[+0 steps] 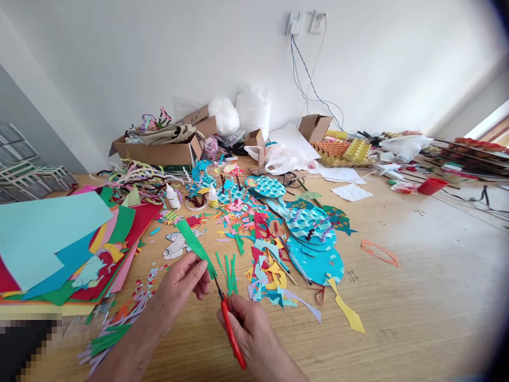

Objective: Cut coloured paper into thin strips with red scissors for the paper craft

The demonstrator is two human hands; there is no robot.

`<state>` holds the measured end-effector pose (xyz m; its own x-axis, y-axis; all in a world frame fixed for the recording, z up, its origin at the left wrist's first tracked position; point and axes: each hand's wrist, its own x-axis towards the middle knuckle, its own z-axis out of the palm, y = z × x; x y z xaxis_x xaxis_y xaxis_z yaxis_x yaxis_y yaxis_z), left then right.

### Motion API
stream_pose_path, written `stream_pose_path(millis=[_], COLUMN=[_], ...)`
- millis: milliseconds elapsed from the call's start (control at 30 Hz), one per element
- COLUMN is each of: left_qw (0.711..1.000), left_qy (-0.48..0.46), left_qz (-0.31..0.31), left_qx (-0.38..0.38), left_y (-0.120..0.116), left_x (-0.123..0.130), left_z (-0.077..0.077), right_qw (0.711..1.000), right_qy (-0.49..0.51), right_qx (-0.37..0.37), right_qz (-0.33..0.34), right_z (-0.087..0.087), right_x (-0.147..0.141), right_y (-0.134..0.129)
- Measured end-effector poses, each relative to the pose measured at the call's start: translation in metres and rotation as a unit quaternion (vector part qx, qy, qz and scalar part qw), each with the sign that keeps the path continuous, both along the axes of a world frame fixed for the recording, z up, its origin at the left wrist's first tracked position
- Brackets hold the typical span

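Observation:
Between its thumb and fingers, my left hand (186, 281) pinches a strip of green paper (190, 239) that slants up to the left. Red-handled scissors (231, 334) are in the grip of my right hand (250, 323). Their dark blades meet the lower end of the green paper. Just beyond the blades, thin cut green strips (228, 273) lie on the table. Paper fish cutouts (175, 245) in white and grey rest behind my left hand. My right fingers are partly hidden behind the scissor handle.
Coloured paper sheets (47, 228) are stacked at the left. Mixed paper scraps (266, 265) lie ahead, beside blue layered paper discs (314, 257). Glue bottles (173, 196) stand farther back. A cardboard box (159, 154) sits near the wall, and a red cup (432, 185) lies at the right.

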<state>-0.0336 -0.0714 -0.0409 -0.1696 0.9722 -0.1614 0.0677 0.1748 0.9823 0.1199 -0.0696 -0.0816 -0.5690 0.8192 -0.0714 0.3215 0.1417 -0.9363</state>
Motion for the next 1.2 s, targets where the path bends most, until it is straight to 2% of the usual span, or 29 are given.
stream_pose_path(millis=[133,567,1200], left_qw=[1.000,1.000,1.000], left_qy=[0.006,0.007,0.007], left_qz=[0.016,-0.003,0.003], left_qx=[0.000,-0.014,-0.009], left_y=[0.0019,0.0025,0.0049], left_x=[-0.0017,0.0043,0.0031], left_z=[-0.0001,-0.0021,-0.0010], right_qw=[1.000,1.000,1.000], right_qy=[0.000,0.007,0.024], right_qx=[-0.002,-0.019,-0.018], right_qz=[0.005,0.008,0.007], right_z=[-0.0011,0.0023,-0.0029], right_x=[0.0011,0.0044,0.0065], right_y=[-0.0001,-0.0004,-0.0013])
